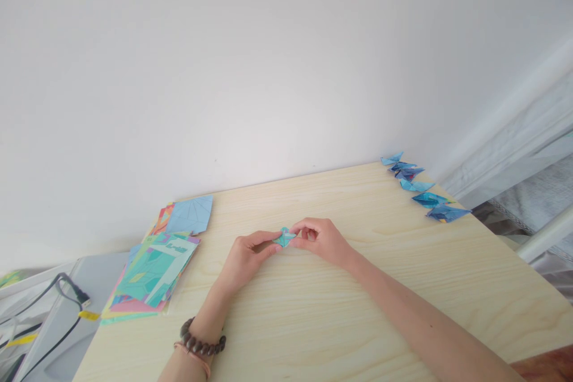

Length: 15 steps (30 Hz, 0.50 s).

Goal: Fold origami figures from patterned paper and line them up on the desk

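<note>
A white wall (268, 71) stands behind the wood table (290, 328); at left, a black cable (82, 296) with yellow tags (89, 315) crosses a grey surface (101, 274); beyond the table's right edge, a white rail (547, 234) and grey cloth (537, 191)

A single head-worn camera is supplying the view. It is looking from above the near side of the pale wood-grained tabletop (313, 322), facing forward and down across it toward the plain white wall (268, 71) beyond. The tabletop's back edge is running aslant, rising toward the right. The camera is viewing at moderate range, covering both lateral edges of the tabletop while keeping the bare left hand (243, 258) and bare right hand (321, 237) visible over its middle.
</note>
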Motion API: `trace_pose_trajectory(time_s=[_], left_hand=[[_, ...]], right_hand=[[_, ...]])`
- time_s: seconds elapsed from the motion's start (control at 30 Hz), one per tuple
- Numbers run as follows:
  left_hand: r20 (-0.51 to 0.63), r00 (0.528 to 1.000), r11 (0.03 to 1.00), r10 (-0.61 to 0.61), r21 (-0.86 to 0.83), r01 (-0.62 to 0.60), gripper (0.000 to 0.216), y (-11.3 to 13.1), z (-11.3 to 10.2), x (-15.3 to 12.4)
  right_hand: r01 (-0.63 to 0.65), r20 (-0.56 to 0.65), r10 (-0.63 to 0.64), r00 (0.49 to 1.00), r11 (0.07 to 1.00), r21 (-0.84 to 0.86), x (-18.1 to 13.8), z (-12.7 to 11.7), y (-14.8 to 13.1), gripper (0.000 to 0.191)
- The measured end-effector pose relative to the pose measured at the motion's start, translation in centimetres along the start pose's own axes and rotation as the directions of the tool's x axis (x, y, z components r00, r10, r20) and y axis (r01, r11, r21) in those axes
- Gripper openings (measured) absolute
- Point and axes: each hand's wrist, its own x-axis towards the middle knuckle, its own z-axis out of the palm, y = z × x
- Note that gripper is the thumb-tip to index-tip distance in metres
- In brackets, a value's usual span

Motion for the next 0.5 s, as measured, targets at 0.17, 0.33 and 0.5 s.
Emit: trace_pose_trajectory(time_s=[0.17, 0.33, 0.5], left_hand=[[0.047, 0.999, 1.000, 0.015, 0.024, -0.016, 0.027, 0.0, -0.3, 0.1], [0.060, 0.997, 0.996, 0.053, 0.063, -0.057, 0.027, 0.6, -0.4, 0.1], [0.076, 0.996, 0.992, 0.055, 0.108, -0.063, 0.029, 0.9, -0.5, 0.0]], right_hand=[[-0.020, 0.033, 0.019, 0.999, 0.999, 0.030, 0.0, -0.1, 0.0, 0.030], [-0.022, 0.025, 0.021, 0.999, 1.000, 0.012, -0.1, -0.1, -0.3, 0.024], [-0.022, 0.026, 0.022, 0.999, 1.000, 0.012, -0.1, -0.2, -0.5, 0.023]])
